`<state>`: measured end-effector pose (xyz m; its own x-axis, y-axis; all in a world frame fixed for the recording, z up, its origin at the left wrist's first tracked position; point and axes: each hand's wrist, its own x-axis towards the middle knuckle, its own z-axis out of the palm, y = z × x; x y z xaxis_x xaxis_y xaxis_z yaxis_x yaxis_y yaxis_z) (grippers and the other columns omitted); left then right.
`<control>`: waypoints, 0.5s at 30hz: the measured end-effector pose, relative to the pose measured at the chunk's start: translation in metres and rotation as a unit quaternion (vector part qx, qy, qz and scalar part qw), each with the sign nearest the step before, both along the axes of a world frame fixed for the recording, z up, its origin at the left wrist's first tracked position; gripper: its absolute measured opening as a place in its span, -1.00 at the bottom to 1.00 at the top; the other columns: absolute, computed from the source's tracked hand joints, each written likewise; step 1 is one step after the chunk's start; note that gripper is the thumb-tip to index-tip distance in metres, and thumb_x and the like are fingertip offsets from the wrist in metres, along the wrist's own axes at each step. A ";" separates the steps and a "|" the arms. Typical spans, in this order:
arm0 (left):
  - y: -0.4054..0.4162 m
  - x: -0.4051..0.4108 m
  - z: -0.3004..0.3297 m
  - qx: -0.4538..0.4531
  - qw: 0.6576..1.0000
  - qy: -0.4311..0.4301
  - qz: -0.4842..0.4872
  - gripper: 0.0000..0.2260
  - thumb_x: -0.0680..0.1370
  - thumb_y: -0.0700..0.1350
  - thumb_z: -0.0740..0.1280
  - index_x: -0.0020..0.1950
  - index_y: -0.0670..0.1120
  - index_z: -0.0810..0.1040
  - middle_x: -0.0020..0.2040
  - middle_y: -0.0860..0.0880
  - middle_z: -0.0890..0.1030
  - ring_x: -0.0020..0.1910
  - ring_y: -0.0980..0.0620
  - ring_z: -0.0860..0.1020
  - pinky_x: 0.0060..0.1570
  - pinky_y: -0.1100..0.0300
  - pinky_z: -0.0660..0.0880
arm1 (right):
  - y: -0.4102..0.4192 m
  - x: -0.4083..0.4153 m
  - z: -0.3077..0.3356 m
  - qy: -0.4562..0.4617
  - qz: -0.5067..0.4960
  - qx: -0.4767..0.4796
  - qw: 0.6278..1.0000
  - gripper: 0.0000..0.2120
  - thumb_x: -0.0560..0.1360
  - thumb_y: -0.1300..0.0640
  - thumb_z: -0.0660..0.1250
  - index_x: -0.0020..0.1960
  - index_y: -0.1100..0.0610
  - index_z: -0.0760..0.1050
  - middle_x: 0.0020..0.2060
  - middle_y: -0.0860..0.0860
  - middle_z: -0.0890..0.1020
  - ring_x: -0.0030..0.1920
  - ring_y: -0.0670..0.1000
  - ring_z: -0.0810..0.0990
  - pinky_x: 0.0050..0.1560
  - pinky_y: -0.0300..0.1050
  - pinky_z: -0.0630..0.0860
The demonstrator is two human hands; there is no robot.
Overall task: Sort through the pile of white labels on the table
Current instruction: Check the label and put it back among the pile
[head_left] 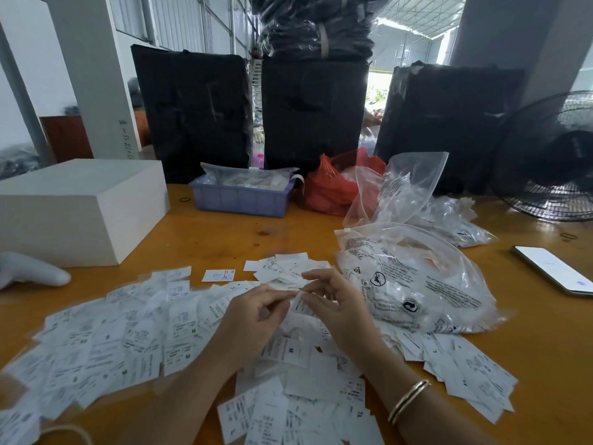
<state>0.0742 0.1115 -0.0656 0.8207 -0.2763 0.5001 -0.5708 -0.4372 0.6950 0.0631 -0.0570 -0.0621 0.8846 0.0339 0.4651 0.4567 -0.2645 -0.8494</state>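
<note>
Both hands meet over the middle of the wooden table [208,242], left hand [253,316] and right hand [337,311] each pinching the same small label [296,300] between thumb and fingertips, other fingers loosely curled. The pile of white labels [128,345] sprawls under and around them, mostly on the near left, some trailing near right. A printed clear plastic bag [414,284] sits just right of the hands, a phone [555,269] further right, a white box [80,207] far left, a purple tray [240,197] at the far side
</note>
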 end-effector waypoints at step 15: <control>0.001 0.002 -0.003 -0.018 1.000 -0.003 -0.003 -0.77 0.55 -0.22 0.32 0.12 0.07 0.61 -0.18 0.27 0.58 -0.07 0.36 0.52 -0.09 0.54 0.39 | -0.005 0.004 -0.005 0.005 -0.017 0.075 0.997 -0.66 0.51 0.34 0.32 0.06 -0.10 0.51 -0.18 -0.07 0.63 -0.17 -0.11 0.60 -0.14 -0.22 0.56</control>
